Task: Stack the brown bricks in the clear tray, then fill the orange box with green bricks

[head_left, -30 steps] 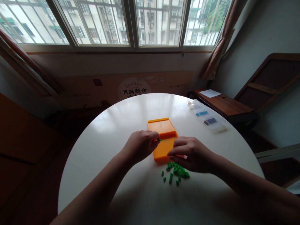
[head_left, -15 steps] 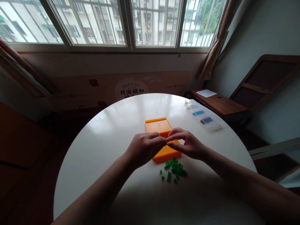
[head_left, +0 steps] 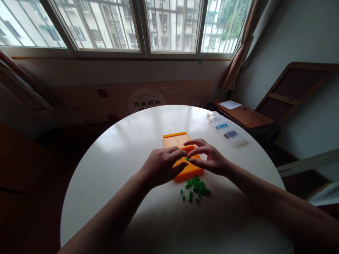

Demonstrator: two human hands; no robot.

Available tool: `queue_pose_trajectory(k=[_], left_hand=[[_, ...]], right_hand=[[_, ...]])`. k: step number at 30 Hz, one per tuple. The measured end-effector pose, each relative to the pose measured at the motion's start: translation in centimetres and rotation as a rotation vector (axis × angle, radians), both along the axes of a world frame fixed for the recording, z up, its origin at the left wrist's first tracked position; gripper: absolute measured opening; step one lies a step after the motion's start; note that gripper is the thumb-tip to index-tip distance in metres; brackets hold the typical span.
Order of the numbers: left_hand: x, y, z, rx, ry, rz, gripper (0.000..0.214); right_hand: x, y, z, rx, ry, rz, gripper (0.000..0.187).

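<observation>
An orange tray [head_left: 176, 139] lies flat in the middle of the round white table [head_left: 124, 148]. Both hands hover over its near half. My right hand [head_left: 208, 158] pinches a small green piece [head_left: 187, 159] between thumb and forefinger. My left hand [head_left: 161, 165] is curled with its fingertips right against that same piece. A heap of several small green pieces [head_left: 197, 187] lies on the table just in front of the tray, below my right hand.
Clear plastic bags [head_left: 227, 132] with blue and dark pieces lie at the table's far right edge. A wooden side table [head_left: 245, 116] with a paper on it stands beyond. Windows and a cardboard sheet line the far wall.
My right hand lifted from the green heap and came up to meet my left hand over the tray. The green piece is now pinched between both hands' fingertips.
</observation>
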State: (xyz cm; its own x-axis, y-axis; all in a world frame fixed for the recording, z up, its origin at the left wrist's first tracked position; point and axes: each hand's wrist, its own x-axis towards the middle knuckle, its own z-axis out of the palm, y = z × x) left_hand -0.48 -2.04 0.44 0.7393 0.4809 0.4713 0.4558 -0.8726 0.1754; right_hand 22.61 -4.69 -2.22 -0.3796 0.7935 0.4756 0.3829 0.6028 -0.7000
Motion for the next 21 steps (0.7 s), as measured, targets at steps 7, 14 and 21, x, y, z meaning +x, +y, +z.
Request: queue_pose_trajectory(k=[7, 14, 21], left_hand=[[-1.4, 2.2, -0.1, -0.207, 0.312, 0.407, 0.031], [-0.9, 2.4, -1.5, -0.315, 0.352, 0.434, 0.029], [-1.0, 2.4, -1.5, -0.346, 0.331, 0.425, 0.024]], right_hand=[[0.2, 0.8, 0.6, 0.226, -0.497, -0.205, 0.012], [-1.3, 2.2, 0.5, 0.257, -0.713, -0.105, 0.015], [-2.8, 3.2, -1.0, 0.252, -0.683, -0.106, 0.022]])
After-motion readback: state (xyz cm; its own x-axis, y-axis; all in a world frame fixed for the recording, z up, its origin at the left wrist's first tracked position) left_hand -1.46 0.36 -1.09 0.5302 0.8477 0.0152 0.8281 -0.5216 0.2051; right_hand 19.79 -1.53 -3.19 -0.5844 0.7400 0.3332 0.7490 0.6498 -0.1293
